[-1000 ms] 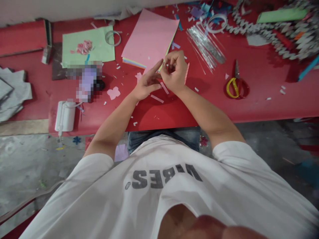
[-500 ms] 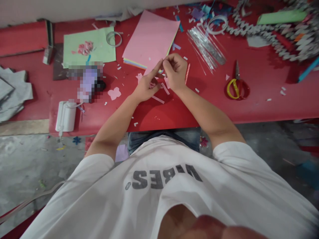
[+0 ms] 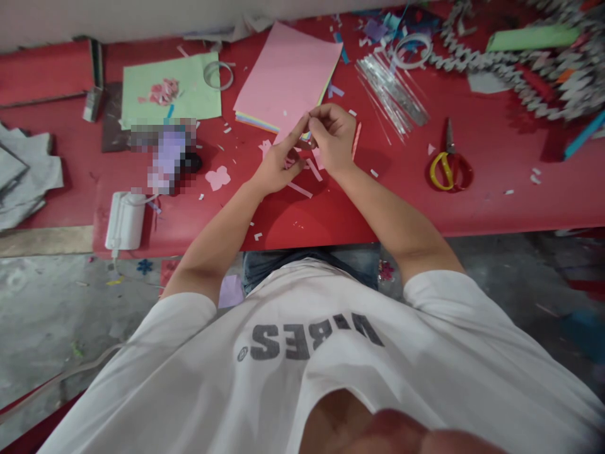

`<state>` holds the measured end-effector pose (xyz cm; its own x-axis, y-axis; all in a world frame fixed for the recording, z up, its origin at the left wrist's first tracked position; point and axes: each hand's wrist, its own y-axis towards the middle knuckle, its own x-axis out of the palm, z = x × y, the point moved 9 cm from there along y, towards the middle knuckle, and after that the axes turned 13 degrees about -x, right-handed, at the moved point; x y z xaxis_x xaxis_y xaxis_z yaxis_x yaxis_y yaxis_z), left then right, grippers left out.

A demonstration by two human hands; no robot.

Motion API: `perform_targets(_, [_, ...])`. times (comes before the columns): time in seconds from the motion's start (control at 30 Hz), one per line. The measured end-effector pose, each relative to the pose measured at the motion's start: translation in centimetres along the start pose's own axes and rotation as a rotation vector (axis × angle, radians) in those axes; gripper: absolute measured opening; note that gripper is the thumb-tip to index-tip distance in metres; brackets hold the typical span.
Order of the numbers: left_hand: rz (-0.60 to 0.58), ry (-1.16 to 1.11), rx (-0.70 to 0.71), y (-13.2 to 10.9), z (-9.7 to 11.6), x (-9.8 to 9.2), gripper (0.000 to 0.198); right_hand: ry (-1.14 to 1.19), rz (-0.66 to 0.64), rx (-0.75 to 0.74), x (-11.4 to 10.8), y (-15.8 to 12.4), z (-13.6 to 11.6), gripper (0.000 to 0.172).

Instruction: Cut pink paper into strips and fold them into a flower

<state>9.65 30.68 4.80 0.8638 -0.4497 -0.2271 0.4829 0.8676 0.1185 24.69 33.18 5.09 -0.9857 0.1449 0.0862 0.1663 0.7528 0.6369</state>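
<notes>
My left hand (image 3: 282, 162) and my right hand (image 3: 334, 135) meet fingertip to fingertip over the near edge of a stack of coloured paper (image 3: 288, 75) with a pink sheet on top. Both are closed in a pinch; what sits between the fingertips is too small to make out. Below and between the hands lie pink paper strips (image 3: 299, 189) and scraps, partly hidden by the fingers. To the left is a pink flower-shaped paper cutout (image 3: 217, 178). A pink stick-like strip (image 3: 357, 140) lies just beyond my right wrist.
Yellow-and-red-handled scissors (image 3: 450, 170) lie to the right. Silvery strips (image 3: 392, 88) and a tape roll (image 3: 413, 50) are at the back. Left are a green sheet (image 3: 196, 94) with small pink pieces (image 3: 164, 92), another tape roll (image 3: 218, 75) and a white power bank (image 3: 125, 221).
The hands stay almost in place, fingertips still together. The view has shifted very slightly; nothing is visibly picked up or put down.
</notes>
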Motion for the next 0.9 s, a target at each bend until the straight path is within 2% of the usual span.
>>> perform_targets(0.3, [0.017, -0.017, -0.035, 0.2, -1.4, -0.6, 0.068, 0.023, 0.001, 0.085, 0.2, 0.1, -1.1, 0.051])
perform_targets(0.47, [0.009, 0.022, -0.005, 0.2, -1.2, -0.5, 0.070, 0.073, 0.032, 0.059, 0.1, 0.3, -1.2, 0.030])
perform_targets(0.63, [0.015, 0.012, -0.005, 0.0, -0.7, -0.4, 0.071, 0.083, 0.023, 0.109, 0.0, 0.1, -0.5, 0.030])
perform_targets(0.77, [-0.022, 0.084, 0.084, -0.2, 0.3, 0.1, 0.069, 0.089, 0.027, 0.127, -0.1, 0.0, -0.8, 0.032])
perform_targets(0.9, [-0.035, 0.175, 0.156, -0.3, 0.4, 0.2, 0.074, 0.127, 0.024, 0.150, 0.1, 0.0, -1.8, 0.033])
